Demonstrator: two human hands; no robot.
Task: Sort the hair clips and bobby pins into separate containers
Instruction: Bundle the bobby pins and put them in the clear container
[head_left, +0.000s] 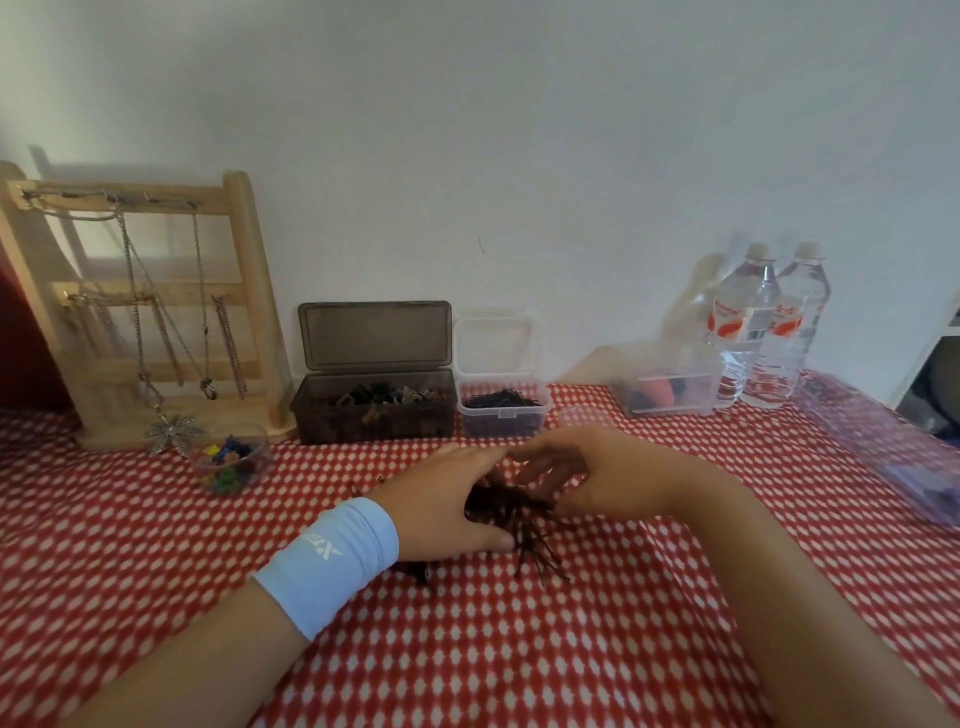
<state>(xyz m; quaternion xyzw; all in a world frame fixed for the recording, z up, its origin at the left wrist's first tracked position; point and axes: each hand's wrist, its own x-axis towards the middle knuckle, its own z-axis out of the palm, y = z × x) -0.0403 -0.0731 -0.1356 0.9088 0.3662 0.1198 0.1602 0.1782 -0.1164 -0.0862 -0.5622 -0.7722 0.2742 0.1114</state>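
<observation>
A dark heap of bobby pins (524, 525) lies on the red-and-white cloth (519, 649) at the middle. My left hand (441, 499), with a light blue wristband, cups the heap from the left, thumb under it. My right hand (587, 478) curls over the heap from the right, fingers touching the pins. A few pins stick out toward me. Behind stand a dark smoky box (374, 410), lid up, with hair clips inside, and a small clear box (503, 410) with black bobby pins.
A wooden jewellery rack (140, 312) with necklaces stands at the back left, a small glass bowl of coloured bits (231, 460) in front of it. Back right are a clear tub (670, 387), two water bottles (769, 332) and a purple plastic bag (883, 441).
</observation>
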